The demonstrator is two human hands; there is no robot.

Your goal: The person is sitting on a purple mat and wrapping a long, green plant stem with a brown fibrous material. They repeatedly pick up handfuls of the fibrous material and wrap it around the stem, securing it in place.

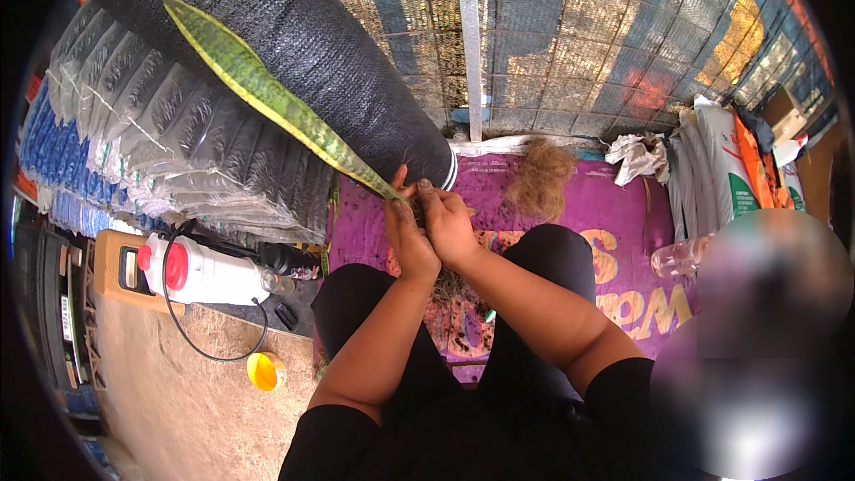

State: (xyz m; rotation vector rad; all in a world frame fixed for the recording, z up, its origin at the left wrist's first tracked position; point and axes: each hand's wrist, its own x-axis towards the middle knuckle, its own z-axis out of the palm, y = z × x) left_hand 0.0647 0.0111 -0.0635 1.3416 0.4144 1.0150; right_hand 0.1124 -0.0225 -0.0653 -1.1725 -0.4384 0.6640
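A single snake plant leaf [274, 97], mottled green with yellow margins, slants up to the left from my hands. My left hand [411, 240] holds the leaf's lower end between thumb and fingers. Pressed against it from the right, my right hand [454, 224] has its fingers closed at the leaf's base. Something dark, perhaps soil or roots, shows between the two hands, mostly hidden by the fingers. Below my wrists lies dark fibrous matter [449, 287] on a purple printed sheet [628, 204]. A tuft of brown coconut fibre [542, 177] rests on the sheet farther off.
A large roll of black netting [320, 53] and stacked plastic-wrapped bundles [174, 127] stand at left. Nearer are a white sprayer tank [210, 270] with a hose and a yellow tub [266, 371]. Bags [715, 160] and a clear plastic bottle [674, 259] are at right. Mesh fencing [534, 33] is ahead.
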